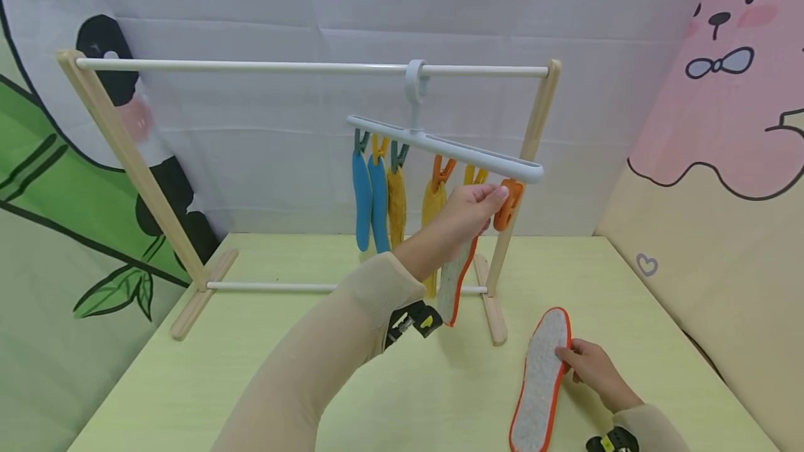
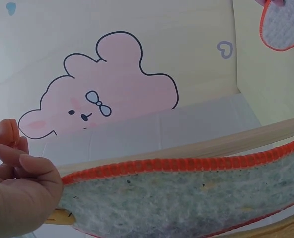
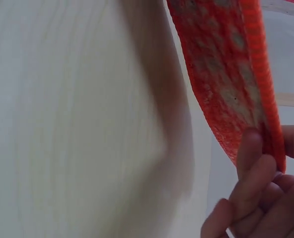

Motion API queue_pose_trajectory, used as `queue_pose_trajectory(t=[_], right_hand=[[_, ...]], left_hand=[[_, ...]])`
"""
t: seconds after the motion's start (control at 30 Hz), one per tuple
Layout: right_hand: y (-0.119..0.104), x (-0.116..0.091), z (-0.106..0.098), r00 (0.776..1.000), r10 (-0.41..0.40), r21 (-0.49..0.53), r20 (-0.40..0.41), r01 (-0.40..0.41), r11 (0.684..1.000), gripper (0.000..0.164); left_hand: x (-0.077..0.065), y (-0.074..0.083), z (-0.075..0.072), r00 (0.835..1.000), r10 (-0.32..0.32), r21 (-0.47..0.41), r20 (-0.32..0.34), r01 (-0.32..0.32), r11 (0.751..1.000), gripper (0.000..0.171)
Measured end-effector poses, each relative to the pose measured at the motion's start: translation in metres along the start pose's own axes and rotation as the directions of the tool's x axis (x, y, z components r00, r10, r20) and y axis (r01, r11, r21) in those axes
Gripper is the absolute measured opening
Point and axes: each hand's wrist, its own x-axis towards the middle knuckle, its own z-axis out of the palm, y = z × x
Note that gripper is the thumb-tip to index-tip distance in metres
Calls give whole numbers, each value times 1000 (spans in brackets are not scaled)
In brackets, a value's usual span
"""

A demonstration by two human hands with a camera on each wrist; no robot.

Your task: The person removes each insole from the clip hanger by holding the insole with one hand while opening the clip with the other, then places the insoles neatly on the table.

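Observation:
At the right end of the white hanger (image 1: 477,153), my left hand (image 1: 461,218) pinches an orange clothespin (image 1: 509,206) between thumb and fingers. Just beside that hand, a grey insole with an orange stitched edge (image 1: 457,284) hangs down below a yellow clothespin (image 1: 475,175). In the left wrist view this hanging insole (image 2: 186,193) stretches away from the hand, whose fingers cover its upper end. Lower right, my right hand (image 1: 590,368) holds a second grey insole (image 1: 541,375) by its edge, over the table. Its reddish underside (image 3: 221,69) shows in the right wrist view.
The hanger hooks over the white top rail (image 1: 251,67) of a wooden rack (image 1: 135,159) and tilts down to the right. Blue insoles (image 1: 370,194) and yellow insoles (image 1: 396,204) hang from other clothespins. Printed cloth walls (image 1: 691,124) enclose the pale table (image 1: 628,298).

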Motion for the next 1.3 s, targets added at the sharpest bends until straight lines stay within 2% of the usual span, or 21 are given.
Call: queue_pose_trajectory(t=[0.73, 1.1, 1.3], right_hand=[[3, 2, 0, 998, -5, -47, 61, 8, 999, 22], [11, 2, 1, 998, 15, -138, 56, -7, 990, 25], [13, 2, 0, 998, 21, -168, 59, -10, 986, 27]], left_hand=[[3, -2, -1, 999, -28, 6, 18, 28, 1000, 32], [1, 1, 0, 999, -27, 6, 26, 27, 1000, 32], [2, -1, 3, 1000, -6, 9, 12, 6, 1000, 30]])
